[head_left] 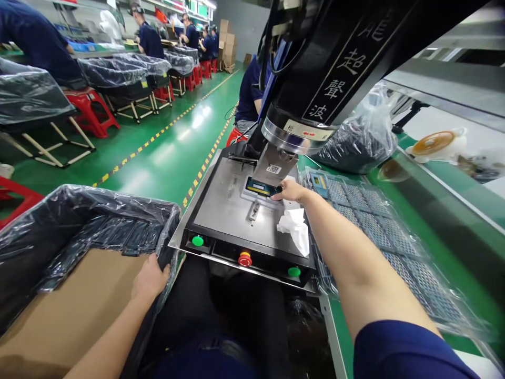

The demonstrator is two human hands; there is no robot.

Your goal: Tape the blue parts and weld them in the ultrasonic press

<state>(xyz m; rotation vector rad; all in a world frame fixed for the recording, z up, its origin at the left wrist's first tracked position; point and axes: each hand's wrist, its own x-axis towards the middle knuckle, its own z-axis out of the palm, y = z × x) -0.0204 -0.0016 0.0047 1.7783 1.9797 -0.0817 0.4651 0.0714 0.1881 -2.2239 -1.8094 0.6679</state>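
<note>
My right hand (pixel 290 190): nearly closed, thumb and fingertips pinching the right end of a dark, flat rectangular part with a yellow strip (pixel 259 188).
The part: in the metal fixture beneath the silver metal press head (pixel 272 164).
My left hand (pixel 150 276): fingers curled at the plastic-lined black bin (pixel 27 213), beside brown cardboard (pixel 84 300); whether it grips something dark there, I cannot tell.
Near my right wrist: crumpled white tissue (pixel 295 229) on the machine.
</note>
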